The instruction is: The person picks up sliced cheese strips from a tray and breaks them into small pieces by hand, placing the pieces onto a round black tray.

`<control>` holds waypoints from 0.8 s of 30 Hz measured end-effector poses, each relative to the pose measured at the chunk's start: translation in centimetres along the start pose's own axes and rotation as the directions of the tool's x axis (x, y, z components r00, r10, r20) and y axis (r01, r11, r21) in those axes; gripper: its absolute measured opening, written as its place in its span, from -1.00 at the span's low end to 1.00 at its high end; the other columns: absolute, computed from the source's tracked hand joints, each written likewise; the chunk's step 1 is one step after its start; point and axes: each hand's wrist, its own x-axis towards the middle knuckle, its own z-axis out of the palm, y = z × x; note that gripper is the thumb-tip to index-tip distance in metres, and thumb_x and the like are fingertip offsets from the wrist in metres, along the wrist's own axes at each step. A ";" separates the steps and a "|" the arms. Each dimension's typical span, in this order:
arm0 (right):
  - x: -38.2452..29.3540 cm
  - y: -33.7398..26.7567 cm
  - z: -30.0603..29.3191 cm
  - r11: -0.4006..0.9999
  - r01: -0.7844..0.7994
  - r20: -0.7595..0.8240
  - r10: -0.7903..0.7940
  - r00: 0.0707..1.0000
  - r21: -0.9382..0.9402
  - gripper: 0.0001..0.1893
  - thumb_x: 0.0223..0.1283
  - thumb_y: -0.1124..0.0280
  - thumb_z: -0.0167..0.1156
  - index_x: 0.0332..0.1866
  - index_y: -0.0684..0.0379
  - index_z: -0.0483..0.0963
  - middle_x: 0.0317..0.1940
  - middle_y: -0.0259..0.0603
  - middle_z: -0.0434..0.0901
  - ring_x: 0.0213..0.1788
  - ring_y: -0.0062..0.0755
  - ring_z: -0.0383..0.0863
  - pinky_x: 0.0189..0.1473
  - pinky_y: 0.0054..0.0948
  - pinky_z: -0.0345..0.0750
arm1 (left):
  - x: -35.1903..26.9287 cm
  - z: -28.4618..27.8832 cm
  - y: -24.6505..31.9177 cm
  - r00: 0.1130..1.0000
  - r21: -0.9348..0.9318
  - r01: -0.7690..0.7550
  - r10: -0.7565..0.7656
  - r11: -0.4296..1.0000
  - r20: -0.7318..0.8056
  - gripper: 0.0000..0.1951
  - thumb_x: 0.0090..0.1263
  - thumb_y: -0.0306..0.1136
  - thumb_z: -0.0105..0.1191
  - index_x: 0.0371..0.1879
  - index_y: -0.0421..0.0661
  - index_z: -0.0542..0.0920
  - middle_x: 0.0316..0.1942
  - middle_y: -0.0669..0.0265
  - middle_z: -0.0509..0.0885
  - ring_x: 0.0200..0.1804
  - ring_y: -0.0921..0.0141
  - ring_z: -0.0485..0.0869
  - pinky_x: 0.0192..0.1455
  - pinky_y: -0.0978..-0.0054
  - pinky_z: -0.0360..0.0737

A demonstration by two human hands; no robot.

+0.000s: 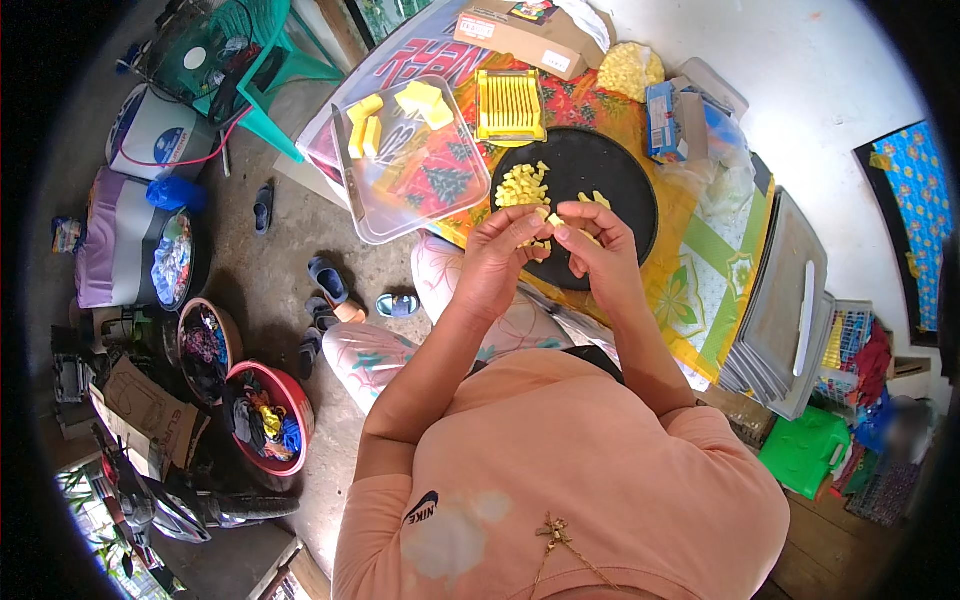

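Observation:
My left hand (499, 251) and my right hand (606, 244) meet over a round black board (585, 157) on the table. Pinched between fingers and thumbs at their meeting point is a small pale yellow piece (555, 220), perhaps of soap or cheese. More yellow shows within the right fingers, partly hidden. A heap of small yellow pieces (521, 185) lies on the board's left side, and a few short sticks (596, 199) lie beyond my right hand. Behind the board stands a yellow multi-wire slicer (510, 105). Larger yellow blocks (424, 101) rest in a clear plastic tray (409, 180).
A knife (349, 169) lies along the tray's left edge. Farther back are a cardboard box (525, 37), a bag of yellow pieces (631, 70) and a blue carton (667, 124). Grey panels (784, 300) lean at the table's right. Slippers (328, 277) and a red basin (277, 420) occupy the floor at left.

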 end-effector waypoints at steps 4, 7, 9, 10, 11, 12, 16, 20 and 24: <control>0.1 -0.2 -0.3 0.999 -0.035 0.044 0.035 0.998 0.009 -0.72 0.20 0.44 0.24 0.02 0.23 0.55 -0.30 -0.30 0.67 -0.61 -0.83 0.31 -0.59 -0.76 0.26 | 0.1 -0.3 0.3 1.000 -0.038 -0.008 0.008 0.999 -0.001 -0.81 0.31 -0.36 0.17 -0.14 -0.10 0.63 -0.18 0.35 0.68 -0.12 0.44 0.65 -0.09 0.35 0.58; 0.3 0.0 -0.4 0.999 -0.050 0.079 0.049 0.996 0.006 -0.70 0.24 0.43 0.19 0.07 0.25 0.53 -0.28 -0.27 0.68 -0.62 -0.82 0.31 -0.59 -0.75 0.27 | 0.3 -1.1 -0.1 1.000 -0.047 -0.016 0.015 0.999 -0.010 -0.82 0.31 -0.37 0.17 -0.14 -0.09 0.63 -0.17 0.36 0.69 -0.11 0.43 0.66 -0.10 0.34 0.59; 0.3 0.3 -0.6 0.998 -0.057 0.083 0.054 0.995 0.037 -0.72 0.26 0.41 0.18 0.04 0.26 0.53 -0.28 -0.26 0.68 -0.63 -0.81 0.30 -0.60 -0.75 0.26 | 0.4 -1.4 -0.2 1.000 -0.062 -0.004 0.004 0.998 0.000 -0.82 0.30 -0.37 0.17 -0.15 -0.09 0.63 -0.17 0.36 0.69 -0.12 0.43 0.66 -0.10 0.33 0.59; 0.4 0.3 -0.8 0.998 -0.058 0.082 0.055 0.995 0.037 -0.72 0.26 0.41 0.18 0.04 0.26 0.53 -0.28 -0.26 0.68 -0.63 -0.81 0.30 -0.60 -0.75 0.26 | 0.4 -1.4 -0.2 1.000 -0.076 0.006 -0.005 0.997 0.009 -0.83 0.30 -0.38 0.17 -0.16 -0.08 0.62 -0.17 0.36 0.68 -0.12 0.43 0.66 -0.11 0.33 0.60; 0.6 0.3 -1.1 0.997 -0.055 0.070 0.051 0.996 0.049 -0.72 0.25 0.45 0.17 0.04 0.28 0.53 -0.27 -0.23 0.68 -0.65 -0.82 0.31 -0.62 -0.75 0.28 | 0.4 -1.5 -0.2 1.000 -0.076 0.008 -0.007 0.997 0.009 -0.83 0.30 -0.38 0.17 -0.16 -0.08 0.62 -0.17 0.36 0.68 -0.12 0.43 0.66 -0.11 0.33 0.60; 0.7 0.3 -1.4 0.997 -0.051 0.057 0.047 0.997 0.061 -0.72 0.25 0.48 0.16 0.05 0.29 0.52 -0.26 -0.21 0.67 -0.67 -0.82 0.31 -0.63 -0.75 0.30 | 0.3 -1.5 -0.1 0.999 -0.099 0.031 -0.029 0.995 0.019 -0.83 0.29 -0.38 0.17 -0.17 -0.07 0.62 -0.17 0.36 0.68 -0.13 0.43 0.66 -0.11 0.32 0.60; 1.9 1.5 -4.1 0.996 -0.075 0.005 0.076 0.997 -0.052 -0.72 0.23 0.45 0.20 0.02 0.29 0.53 -0.28 -0.23 0.67 -0.67 -0.82 0.30 -0.63 -0.75 0.29 | 0.1 -2.6 -0.7 0.996 -0.128 0.088 -0.087 0.988 0.012 -0.84 0.28 -0.39 0.17 -0.17 -0.06 0.59 -0.18 0.35 0.67 -0.14 0.43 0.66 -0.12 0.32 0.61; 2.7 4.3 -6.5 0.898 -0.141 -0.049 0.133 0.990 -0.417 -0.69 0.15 0.34 0.29 -0.05 0.28 0.59 -0.37 -0.31 0.66 -0.59 -0.77 0.37 -0.55 -0.69 0.29 | -0.1 -3.0 -1.4 0.990 -0.143 0.126 -0.134 0.982 -0.049 -0.84 0.25 -0.40 0.21 -0.22 -0.07 0.58 -0.27 0.37 0.67 -0.21 0.48 0.64 -0.18 0.43 0.56; 3.5 7.9 -7.6 0.787 0.012 0.018 -0.001 1.000 -0.617 -0.68 0.11 0.30 0.32 -0.07 0.26 0.62 -0.44 -0.32 0.65 -0.42 -0.65 0.53 -0.35 -0.62 0.42 | 0.0 -4.1 -2.4 0.983 -0.082 0.144 -0.152 0.986 -0.102 -0.84 0.26 -0.40 0.20 -0.21 -0.06 0.57 -0.31 0.41 0.65 -0.24 0.49 0.64 -0.20 0.45 0.56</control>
